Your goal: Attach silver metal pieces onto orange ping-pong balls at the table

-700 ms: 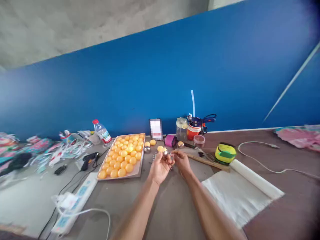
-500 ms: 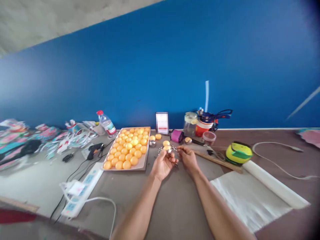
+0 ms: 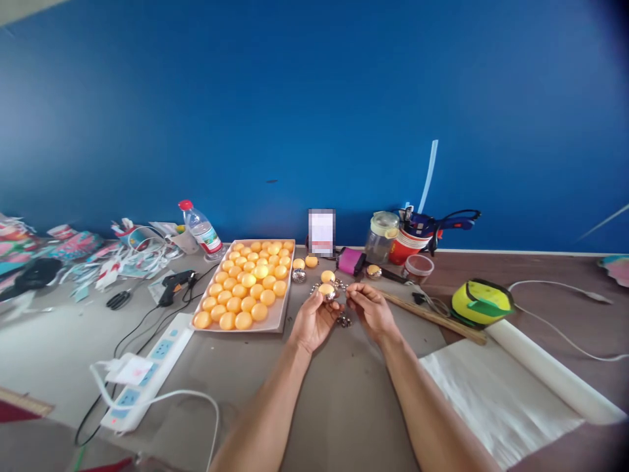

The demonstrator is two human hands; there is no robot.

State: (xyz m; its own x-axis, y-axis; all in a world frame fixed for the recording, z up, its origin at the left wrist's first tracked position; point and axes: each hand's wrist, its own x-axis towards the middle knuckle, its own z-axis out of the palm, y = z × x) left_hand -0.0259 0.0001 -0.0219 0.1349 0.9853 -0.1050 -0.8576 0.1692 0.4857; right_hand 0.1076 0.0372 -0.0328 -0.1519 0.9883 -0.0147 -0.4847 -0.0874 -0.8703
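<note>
My left hand (image 3: 313,322) is closed around an orange ball (image 3: 326,289), like a ping-pong ball, with shiny silver pieces on its lower side. Just to the right, my right hand (image 3: 374,313) has its thumb and fingertips pinched together; whatever is between them is too small to make out. Small silver pieces (image 3: 344,320) lie on the table below and between the hands, with more of them behind the held ball. Another orange ball (image 3: 327,276) sits just beyond my left fingers. Farther back are a silver-covered ball (image 3: 299,275) and a plain orange ball (image 3: 311,261).
To the left stands a shallow tray (image 3: 276,318) full of orange balls. Beyond it are a glue gun (image 3: 175,284), scissors (image 3: 118,299), a water bottle (image 3: 202,231) and a power strip (image 3: 147,373). Rightward lie a wooden stick (image 3: 437,316), yellow-green roll (image 3: 479,301) and white sheet (image 3: 501,387).
The camera view has tilted and shifted downward. My right fingers have drawn slightly away from my left hand, which keeps hold of the ball.
</note>
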